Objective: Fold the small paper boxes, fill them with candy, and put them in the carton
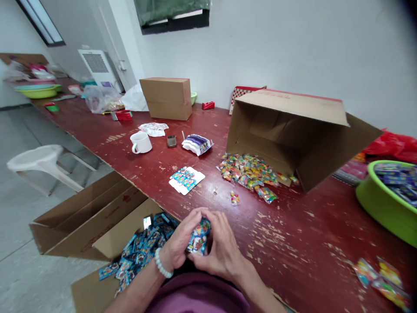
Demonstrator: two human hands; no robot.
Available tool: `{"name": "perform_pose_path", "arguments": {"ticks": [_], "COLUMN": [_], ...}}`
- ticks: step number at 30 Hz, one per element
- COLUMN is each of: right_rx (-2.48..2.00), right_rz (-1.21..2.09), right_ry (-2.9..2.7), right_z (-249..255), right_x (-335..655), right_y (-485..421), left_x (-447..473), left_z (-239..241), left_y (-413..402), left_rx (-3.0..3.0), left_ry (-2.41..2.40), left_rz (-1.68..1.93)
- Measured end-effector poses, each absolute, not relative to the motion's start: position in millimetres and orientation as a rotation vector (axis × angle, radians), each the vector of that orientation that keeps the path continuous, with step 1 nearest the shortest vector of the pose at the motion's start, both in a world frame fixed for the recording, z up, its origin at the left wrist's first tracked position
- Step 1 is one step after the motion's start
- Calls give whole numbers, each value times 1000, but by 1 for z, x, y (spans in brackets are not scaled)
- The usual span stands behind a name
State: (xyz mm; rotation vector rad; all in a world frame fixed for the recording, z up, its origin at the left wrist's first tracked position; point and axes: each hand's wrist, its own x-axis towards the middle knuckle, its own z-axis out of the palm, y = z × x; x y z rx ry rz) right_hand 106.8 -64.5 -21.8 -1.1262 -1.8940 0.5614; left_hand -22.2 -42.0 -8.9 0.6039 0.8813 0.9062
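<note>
Between my two hands, at the table's front edge, is a small blue printed candy box [198,239]. My left hand [179,243], with a pale bead bracelet at the wrist, presses against its left side. My right hand [223,243] curls round the box from the other side, the fingertips of both hands meeting above it. Beyond them on the red table lie flat blue-and-white box blanks [187,179]. A single candy packet [234,198] lies apart from the pile of candy packets [250,169], which spills from a large carton [280,130] on its side.
Below the table's left edge, an open carton [107,226] holds many blue boxes [146,243]. On the table are a white mug [141,142], a wipes pack [196,144], a closed carton [167,99] and, at right, a green basin [381,204]. A white stool [42,161] stands left.
</note>
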Motion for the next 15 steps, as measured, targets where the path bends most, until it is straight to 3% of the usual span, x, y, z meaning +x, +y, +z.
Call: {"name": "perform_pose_path", "arguments": {"ticks": [5,10,15], "right_rx": [-1089,-1304,-1333], "right_rz": [877,708,565], "right_ry": [-1876,-1680,-1684], "right_z": [-34,-68,-95], "right_x": [105,131,140], "right_y": [-56,-35,-29], "left_x": [-101,-171,-121], "left_z": [-20,-31,-27], "left_y": [-56,-49,12], "left_rx": [992,1714,2175], "left_ry": [1311,1818,1951], "left_rz": [736,651,474]}}
